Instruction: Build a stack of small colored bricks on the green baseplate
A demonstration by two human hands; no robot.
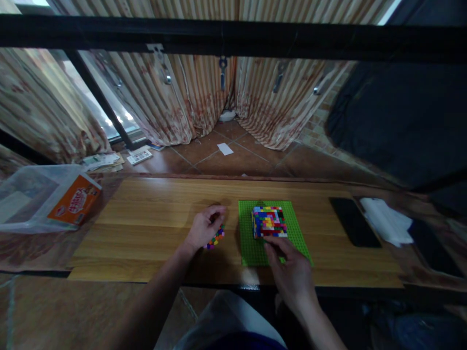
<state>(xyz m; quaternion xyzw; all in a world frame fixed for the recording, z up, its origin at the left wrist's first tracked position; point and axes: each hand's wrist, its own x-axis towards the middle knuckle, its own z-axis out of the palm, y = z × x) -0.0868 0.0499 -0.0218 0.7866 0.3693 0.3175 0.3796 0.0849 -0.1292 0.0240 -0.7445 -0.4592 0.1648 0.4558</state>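
A block of many-coloured toy building bricks [270,222] stands on a green studded baseplate [250,253], right of the middle of the wooden table. My right hand [292,265] is at the near side of the block, its thumb and forefinger closed close together by the front edge. Whatever may be between those fingertips is too small to make out. To the left of the baseplate, my left hand [206,226] is over a small pile of loose coloured bricks [218,237]. Its fingers curl in towards the thumb, and they hide what they may hold.
A dark flat panel [353,221] lies at the table's right end, with white folded paper or cloth [386,221] beyond it. Left of the table is a clear plastic bin [36,194] with an orange label. A black bar [233,38] crosses above, hung with metal clips.
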